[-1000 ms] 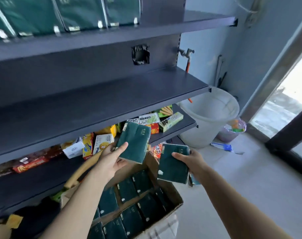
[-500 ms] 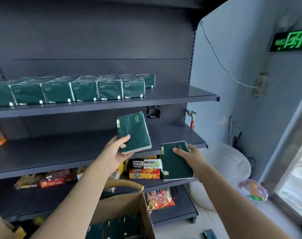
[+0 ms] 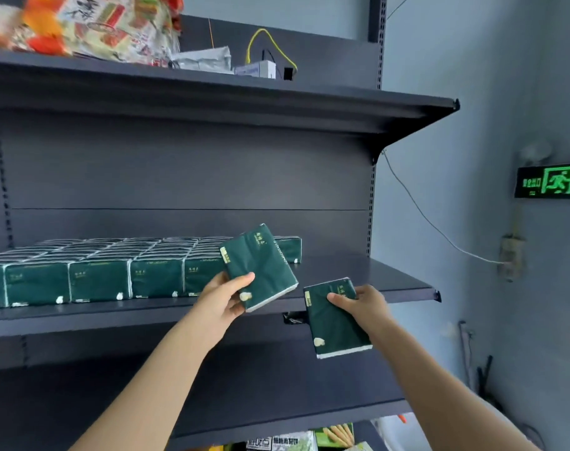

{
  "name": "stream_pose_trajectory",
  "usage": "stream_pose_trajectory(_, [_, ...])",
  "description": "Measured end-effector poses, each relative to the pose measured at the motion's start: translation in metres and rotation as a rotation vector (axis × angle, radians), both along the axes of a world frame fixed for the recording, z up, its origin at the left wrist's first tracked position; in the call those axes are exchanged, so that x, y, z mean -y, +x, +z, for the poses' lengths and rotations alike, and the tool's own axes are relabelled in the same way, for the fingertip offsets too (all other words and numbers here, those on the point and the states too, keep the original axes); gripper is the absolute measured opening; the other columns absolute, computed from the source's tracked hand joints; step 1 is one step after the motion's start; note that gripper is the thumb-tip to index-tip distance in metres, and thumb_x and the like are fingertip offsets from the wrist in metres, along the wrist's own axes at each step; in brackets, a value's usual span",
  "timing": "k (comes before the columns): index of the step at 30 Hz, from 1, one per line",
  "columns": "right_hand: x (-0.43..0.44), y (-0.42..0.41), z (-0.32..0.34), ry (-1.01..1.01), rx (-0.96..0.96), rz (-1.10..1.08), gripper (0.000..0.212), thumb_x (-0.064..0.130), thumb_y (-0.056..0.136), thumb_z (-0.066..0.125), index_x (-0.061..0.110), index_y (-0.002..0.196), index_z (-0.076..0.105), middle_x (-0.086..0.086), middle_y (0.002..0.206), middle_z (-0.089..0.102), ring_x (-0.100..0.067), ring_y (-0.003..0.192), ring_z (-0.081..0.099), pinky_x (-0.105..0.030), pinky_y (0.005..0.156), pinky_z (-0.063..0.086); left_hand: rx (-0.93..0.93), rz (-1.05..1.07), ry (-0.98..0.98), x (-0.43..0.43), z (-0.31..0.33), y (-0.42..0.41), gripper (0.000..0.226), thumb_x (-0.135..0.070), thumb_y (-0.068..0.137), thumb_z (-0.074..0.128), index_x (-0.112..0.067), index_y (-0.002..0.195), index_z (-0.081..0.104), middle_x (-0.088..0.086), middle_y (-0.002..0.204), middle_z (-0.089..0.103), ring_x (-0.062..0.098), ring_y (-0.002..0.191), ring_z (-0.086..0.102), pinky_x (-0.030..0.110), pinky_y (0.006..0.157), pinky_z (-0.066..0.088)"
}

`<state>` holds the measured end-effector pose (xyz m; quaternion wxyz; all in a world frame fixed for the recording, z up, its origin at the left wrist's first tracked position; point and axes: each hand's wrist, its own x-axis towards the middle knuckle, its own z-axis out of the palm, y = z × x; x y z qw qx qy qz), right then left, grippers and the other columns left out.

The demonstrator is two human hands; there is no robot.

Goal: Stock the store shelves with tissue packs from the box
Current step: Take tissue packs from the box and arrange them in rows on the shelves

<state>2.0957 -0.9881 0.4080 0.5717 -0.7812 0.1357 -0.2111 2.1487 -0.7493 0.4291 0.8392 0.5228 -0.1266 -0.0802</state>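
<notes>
My left hand [image 3: 226, 296] grips a dark green tissue pack [image 3: 259, 262], tilted and raised in front of the middle shelf [image 3: 391, 281]. My right hand [image 3: 363, 304] holds a second green tissue pack [image 3: 337, 323] by its upper edge, just below that shelf's front lip. Rows of several green tissue packs [image 3: 98, 271] fill the left and centre of the shelf, reaching to about the held pack. The shelf's right end is bare. The box is out of view.
The top shelf [image 3: 342, 102] carries colourful bags [image 3: 91, 24], a small white box with a yellow cable [image 3: 260, 68]. The lower shelf [image 3: 277, 402] is bare; snack boxes [image 3: 293, 442] show beneath it. A lit exit sign [image 3: 550, 180] and a wire hang on the right wall.
Both hands have risen with their packs from the box level up to the middle shelf. My view has tilted upward, so the box and floor have dropped out of sight.
</notes>
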Motion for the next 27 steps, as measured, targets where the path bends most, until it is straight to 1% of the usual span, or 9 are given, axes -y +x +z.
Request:
stream_pose_trajectory(3, [0.012, 0.035, 0.016, -0.039, 0.056, -0.031, 0.027, 0.031, 0.073, 0.080, 0.013, 0.083, 0.061, -0.003, 0.082, 0.070, -0.019, 0.073, 0.069, -0.035, 0.067, 0.058, 0.036, 0.020, -0.008, 0.010, 0.012, 0.027, 0.015, -0.002, 0.089, 0.059, -0.012, 0.099, 0.062, 0.005, 0.097, 0.069, 0.019, 0.086, 0.065, 0.030, 0.073, 0.052])
stream_pose_trajectory(7, [0.031, 0.084, 0.034, -0.132, 0.067, -0.020, 0.029, 0.032, 0.073, 0.080, 0.018, 0.088, 0.061, 0.000, 0.087, 0.068, -0.020, 0.079, 0.068, -0.039, 0.076, 0.058, 0.039, 0.082, -0.028, 0.023, 0.027, 0.063, 0.011, -0.002, 0.089, 0.060, -0.011, 0.096, 0.061, 0.005, 0.093, 0.068, 0.019, 0.084, 0.064, 0.033, 0.081, 0.052])
stream_pose_trajectory(10, [0.050, 0.126, 0.044, -0.201, 0.061, -0.011, 0.028, 0.033, 0.074, 0.079, 0.018, 0.092, 0.064, -0.001, 0.087, 0.069, -0.019, 0.077, 0.067, -0.037, 0.074, 0.058, 0.058, 0.137, -0.022, 0.033, 0.039, 0.097, 0.012, -0.005, 0.087, 0.063, -0.011, 0.097, 0.060, 0.005, 0.095, 0.069, 0.017, 0.082, 0.065, 0.028, 0.068, 0.054])
stream_pose_trajectory(12, [0.062, 0.157, 0.048, -0.286, 0.051, 0.001, 0.024, 0.032, 0.076, 0.077, 0.020, 0.089, 0.062, 0.002, 0.084, 0.066, -0.018, 0.077, 0.065, -0.035, 0.074, 0.056, 0.069, 0.191, -0.032, 0.040, 0.046, 0.119, 0.016, -0.006, 0.086, 0.065, -0.010, 0.101, 0.059, 0.005, 0.097, 0.069, 0.017, 0.083, 0.065, 0.026, 0.066, 0.055])
stream_pose_trajectory(14, [0.072, 0.191, 0.051, -0.368, 0.063, 0.024, 0.028, 0.031, 0.075, 0.078, 0.018, 0.093, 0.060, 0.003, 0.088, 0.064, -0.019, 0.084, 0.063, -0.032, 0.073, 0.052, 0.084, 0.244, -0.046, 0.048, 0.052, 0.140, 0.025, -0.007, 0.086, 0.066, -0.008, 0.109, 0.058, 0.007, 0.100, 0.068, 0.019, 0.087, 0.064, 0.028, 0.071, 0.054])
stream_pose_trajectory(17, [0.082, 0.247, 0.056, -0.508, 0.073, 0.072, 0.056, 0.026, 0.071, 0.082, 0.015, 0.117, 0.054, 0.003, 0.106, 0.057, -0.020, 0.104, 0.057, -0.028, 0.079, 0.045, 0.091, 0.296, -0.068, 0.065, 0.065, 0.172, 0.027, -0.007, 0.085, 0.067, -0.007, 0.111, 0.057, 0.008, 0.104, 0.068, 0.019, 0.089, 0.064, 0.030, 0.074, 0.053])
stream_pose_trajectory(18, [0.085, 0.265, 0.058, -0.564, 0.075, 0.097, 0.060, 0.025, 0.070, 0.082, 0.015, 0.121, 0.052, 0.002, 0.111, 0.059, -0.020, 0.107, 0.056, -0.028, 0.083, 0.045, 0.094, 0.309, -0.070, 0.070, 0.068, 0.183, 0.026, -0.007, 0.085, 0.067, -0.007, 0.109, 0.057, 0.009, 0.105, 0.068, 0.020, 0.090, 0.064, 0.030, 0.075, 0.054])
stream_pose_trajectory(22, [0.087, 0.332, 0.061, -0.867, 0.091, 0.198, 0.056, 0.027, 0.073, 0.078, 0.017, 0.123, 0.057, 0.002, 0.122, 0.061, -0.021, 0.111, 0.053, -0.031, 0.090, 0.047, 0.123, 0.319, -0.064, 0.091, 0.075, 0.217, 0.027, -0.007, 0.087, 0.065, -0.007, 0.112, 0.056, 0.008, 0.108, 0.069, 0.019, 0.093, 0.067, 0.031, 0.078, 0.054])
stream_pose_trajectory(27, [0.075, 0.388, 0.044, -1.189, 0.152, 0.324, 0.065, 0.038, 0.081, 0.070, 0.024, 0.139, 0.046, 0.001, 0.134, 0.049, -0.021, 0.125, 0.036, -0.029, 0.099, 0.037, 0.126, 0.342, -0.062, 0.104, 0.072, 0.240, 0.020, -0.010, 0.088, 0.063, -0.012, 0.107, 0.058, 0.005, 0.110, 0.068, 0.017, 0.097, 0.067, 0.029, 0.077, 0.054])
